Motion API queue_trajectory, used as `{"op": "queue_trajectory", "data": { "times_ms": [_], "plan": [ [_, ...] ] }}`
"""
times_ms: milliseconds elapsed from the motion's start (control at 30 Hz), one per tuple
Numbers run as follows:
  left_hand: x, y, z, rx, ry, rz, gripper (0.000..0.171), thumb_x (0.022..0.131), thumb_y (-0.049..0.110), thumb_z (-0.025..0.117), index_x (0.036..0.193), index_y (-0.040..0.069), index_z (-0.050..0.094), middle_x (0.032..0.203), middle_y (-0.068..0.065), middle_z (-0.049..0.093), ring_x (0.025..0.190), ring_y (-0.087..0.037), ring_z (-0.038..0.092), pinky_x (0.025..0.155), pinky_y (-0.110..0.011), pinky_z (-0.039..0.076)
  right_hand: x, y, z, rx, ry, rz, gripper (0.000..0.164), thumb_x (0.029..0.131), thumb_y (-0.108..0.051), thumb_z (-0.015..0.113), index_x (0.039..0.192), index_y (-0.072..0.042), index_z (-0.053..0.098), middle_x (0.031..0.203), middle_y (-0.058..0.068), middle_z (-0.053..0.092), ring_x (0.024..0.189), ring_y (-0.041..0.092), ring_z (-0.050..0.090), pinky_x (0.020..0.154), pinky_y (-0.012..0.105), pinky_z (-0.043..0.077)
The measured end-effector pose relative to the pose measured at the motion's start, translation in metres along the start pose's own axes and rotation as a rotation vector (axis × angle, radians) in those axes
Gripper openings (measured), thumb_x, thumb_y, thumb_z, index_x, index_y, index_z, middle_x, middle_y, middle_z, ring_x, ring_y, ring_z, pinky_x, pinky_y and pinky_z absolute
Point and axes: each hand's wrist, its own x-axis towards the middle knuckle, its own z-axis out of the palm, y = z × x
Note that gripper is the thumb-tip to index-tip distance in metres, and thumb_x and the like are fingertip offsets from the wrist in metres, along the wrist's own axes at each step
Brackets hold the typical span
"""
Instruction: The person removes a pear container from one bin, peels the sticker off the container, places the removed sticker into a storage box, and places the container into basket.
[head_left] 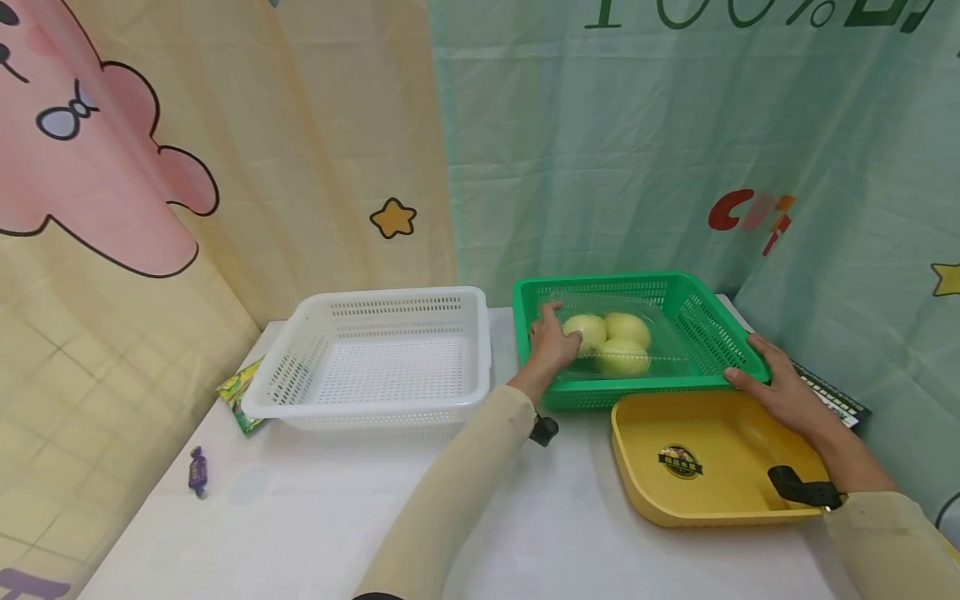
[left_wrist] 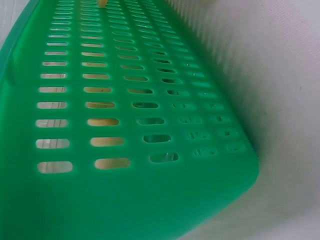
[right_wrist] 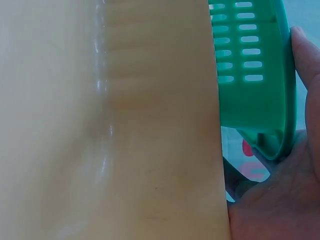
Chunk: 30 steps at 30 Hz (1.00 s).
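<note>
A green slotted basket (head_left: 705, 329) stands at the back right, holding a clear plastic package (head_left: 660, 354) with three round, pale yellow-green fruits (head_left: 624, 357). Reaching in over the front left, my left hand (head_left: 552, 346) grips the package's left side, thumb against the nearest fruit. In the left wrist view the slotted side of the basket (left_wrist: 115, 187) hides nearly all of that hand. At the basket's front right corner, my right hand (head_left: 783, 387) holds the rim. The right wrist view has the thumb (right_wrist: 306, 52) over the rim and fingers beneath the corner.
A yellow tray (head_left: 720, 492) with a round label sits in front of the green basket, under my right forearm. To the left stands a white slotted basket (head_left: 367, 408). A green-yellow packet (head_left: 238, 392) and a purple wrapped candy (head_left: 198, 472) lie near the table's left edge.
</note>
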Motion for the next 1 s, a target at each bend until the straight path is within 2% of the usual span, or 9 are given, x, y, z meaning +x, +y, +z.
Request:
{"op": "queue_trajectory", "data": {
  "times_ms": [300, 600, 733, 1000],
  "plan": [
    [-0.0013, -0.0002, 0.0025, 0.053, -0.04, -0.076, 0.055, 0.092, 0.019, 0.058, 0.137, 0.023, 0.027, 0.133, -0.029, 0.038, 0.123, -0.038, 0.039, 0.076, -0.04, 0.036, -0.0017, -0.0017, 0.0007, 0.006, 0.003, -0.008, 0.08, 0.099, -0.036, 0.045, 0.15, 0.0, -0.004, 0.152, 0.035, -0.011, 0.133, 0.061, 0.003, 0.099, 0.075, 0.011],
    [-0.0007, 0.0011, 0.0041, 0.095, -0.04, -0.109, 0.056, 0.09, 0.018, 0.058, 0.137, 0.023, 0.027, 0.124, -0.027, 0.044, 0.106, -0.034, 0.042, 0.065, -0.034, 0.034, -0.0002, 0.0001, 0.0006, -0.008, 0.0, 0.004, 0.08, 0.098, -0.037, 0.045, 0.151, -0.003, -0.005, 0.152, 0.033, -0.011, 0.133, 0.06, 0.005, 0.098, 0.075, 0.012],
    [-0.0005, 0.0022, 0.0041, 0.118, -0.041, -0.114, 0.056, 0.089, 0.017, 0.058, 0.136, 0.021, 0.027, 0.119, -0.026, 0.047, 0.1, -0.032, 0.044, 0.065, -0.033, 0.033, -0.0005, -0.0003, 0.0003, -0.013, -0.001, 0.012, 0.08, 0.098, -0.037, 0.045, 0.151, -0.003, -0.005, 0.153, 0.033, -0.011, 0.132, 0.06, 0.006, 0.099, 0.075, 0.012],
    [-0.0023, 0.0042, 0.0044, 0.133, -0.049, -0.127, 0.056, 0.089, 0.016, 0.057, 0.136, 0.021, 0.026, 0.122, -0.027, 0.046, 0.109, -0.035, 0.043, 0.066, -0.034, 0.033, -0.0018, -0.0027, 0.0003, -0.014, 0.001, 0.018, 0.08, 0.098, -0.038, 0.045, 0.151, -0.003, -0.005, 0.152, 0.033, -0.011, 0.13, 0.06, 0.008, 0.098, 0.075, 0.014]
  ]
}}
